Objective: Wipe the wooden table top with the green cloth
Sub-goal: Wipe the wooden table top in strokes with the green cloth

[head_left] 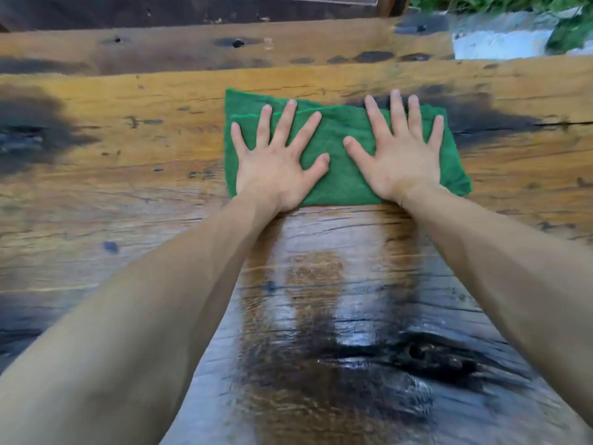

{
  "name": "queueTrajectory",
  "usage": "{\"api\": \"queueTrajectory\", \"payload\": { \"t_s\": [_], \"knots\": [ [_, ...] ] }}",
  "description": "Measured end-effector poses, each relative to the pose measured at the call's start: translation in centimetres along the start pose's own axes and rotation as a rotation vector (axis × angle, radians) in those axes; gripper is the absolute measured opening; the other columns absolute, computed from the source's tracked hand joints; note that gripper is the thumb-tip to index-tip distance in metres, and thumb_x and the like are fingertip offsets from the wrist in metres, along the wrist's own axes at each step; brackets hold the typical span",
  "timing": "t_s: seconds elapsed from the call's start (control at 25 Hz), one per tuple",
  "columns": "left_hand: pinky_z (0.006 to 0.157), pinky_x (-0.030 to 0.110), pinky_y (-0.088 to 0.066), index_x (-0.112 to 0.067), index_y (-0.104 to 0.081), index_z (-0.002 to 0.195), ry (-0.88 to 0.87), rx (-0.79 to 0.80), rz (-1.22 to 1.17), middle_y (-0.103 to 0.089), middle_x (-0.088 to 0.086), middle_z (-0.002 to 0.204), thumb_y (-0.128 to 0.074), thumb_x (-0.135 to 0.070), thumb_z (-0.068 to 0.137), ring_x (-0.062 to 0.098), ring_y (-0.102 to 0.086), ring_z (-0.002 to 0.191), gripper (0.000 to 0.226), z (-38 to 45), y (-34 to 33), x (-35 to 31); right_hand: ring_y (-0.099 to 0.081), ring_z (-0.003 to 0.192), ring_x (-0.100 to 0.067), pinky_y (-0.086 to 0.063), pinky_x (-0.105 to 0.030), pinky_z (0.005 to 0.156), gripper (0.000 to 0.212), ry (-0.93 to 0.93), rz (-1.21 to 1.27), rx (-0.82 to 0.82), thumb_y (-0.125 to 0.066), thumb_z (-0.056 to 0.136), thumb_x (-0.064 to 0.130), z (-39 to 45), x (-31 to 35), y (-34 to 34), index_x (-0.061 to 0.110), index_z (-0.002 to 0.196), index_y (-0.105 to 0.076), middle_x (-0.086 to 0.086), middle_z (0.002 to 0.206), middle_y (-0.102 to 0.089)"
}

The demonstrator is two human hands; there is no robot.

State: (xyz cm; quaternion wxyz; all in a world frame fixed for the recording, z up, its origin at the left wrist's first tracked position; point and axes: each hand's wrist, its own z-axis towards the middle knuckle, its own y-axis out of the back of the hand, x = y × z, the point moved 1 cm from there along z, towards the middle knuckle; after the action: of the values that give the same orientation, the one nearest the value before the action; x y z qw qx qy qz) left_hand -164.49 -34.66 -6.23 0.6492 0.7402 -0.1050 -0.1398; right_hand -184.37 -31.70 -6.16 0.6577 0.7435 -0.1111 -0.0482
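A folded green cloth (340, 178) lies flat on the wooden table top (128, 162), past its middle. My left hand (276, 168) presses palm-down on the cloth's left half with its fingers spread. On the right half my right hand (401, 162) presses the same way, its fingertips reaching the cloth's far edge. Neither hand grips the fabric. A wet, glossy streak (321, 284) runs on the wood from the cloth back toward me, between my forearms.
Dark stains and a knot (426, 354) mark the planks. Beyond the cloth a further plank (192, 46) runs across, with dark boards behind it. Grey stone (500, 33) and green plants (571, 30) show at the upper right, off the table.
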Motion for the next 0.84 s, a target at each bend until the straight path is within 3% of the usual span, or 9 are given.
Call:
{"api": "queueTrajectory", "payload": {
  "t_s": [0.2, 0.48, 0.68, 0.84],
  "knots": [
    [0.116, 0.072, 0.005, -0.053, 0.004, 0.155, -0.001, 0.0, 0.01, 0.01, -0.011, 0.169, -0.012, -0.076, 0.092, 0.026, 0.011, 0.155, 0.068, 6.0, 0.9, -0.9, 0.012, 0.153, -0.026, 0.006, -0.059, 0.12, 0.078, 0.024, 0.014, -0.049, -0.013, 0.09, 0.078, 5.8, -2.1, 1.0, 0.041, 0.158, -0.002, 0.0, 0.168, 0.006],
    [0.115, 0.072, 0.005, -0.053, 0.003, 0.155, 0.027, 0.0, 0.002, 0.004, -0.01, 0.17, -0.009, -0.076, 0.092, 0.026, 0.007, 0.156, 0.068, 11.2, 1.6, -3.4, 0.015, 0.153, -0.029, 0.004, -0.06, 0.12, 0.08, 0.04, 0.047, -0.104, -0.014, 0.089, 0.078, 10.9, -5.0, 2.2, 0.041, 0.156, 0.009, 0.0, 0.167, 0.017],
    [0.116, 0.071, 0.006, -0.05, 0.005, 0.156, 0.058, -0.006, -0.005, 0.01, -0.008, 0.169, -0.009, -0.074, 0.093, 0.027, 0.011, 0.155, 0.069, 9.8, 1.3, -4.4, 0.015, 0.151, -0.039, 0.003, -0.063, 0.119, 0.081, 0.075, 0.055, -0.149, -0.015, 0.089, 0.078, 10.2, -5.3, 2.3, 0.04, 0.155, 0.012, -0.006, 0.166, 0.019],
    [0.116, 0.071, 0.007, -0.048, 0.005, 0.157, 0.064, -0.002, -0.013, 0.013, -0.007, 0.169, -0.01, -0.072, 0.095, 0.028, 0.013, 0.155, 0.068, 6.1, 0.7, -5.8, 0.016, 0.15, -0.042, 0.004, -0.065, 0.118, 0.082, 0.066, 0.026, -0.091, -0.012, 0.088, 0.08, 6.9, -5.8, 1.8, 0.042, 0.155, 0.015, -0.007, 0.165, 0.021]
  ]
}}
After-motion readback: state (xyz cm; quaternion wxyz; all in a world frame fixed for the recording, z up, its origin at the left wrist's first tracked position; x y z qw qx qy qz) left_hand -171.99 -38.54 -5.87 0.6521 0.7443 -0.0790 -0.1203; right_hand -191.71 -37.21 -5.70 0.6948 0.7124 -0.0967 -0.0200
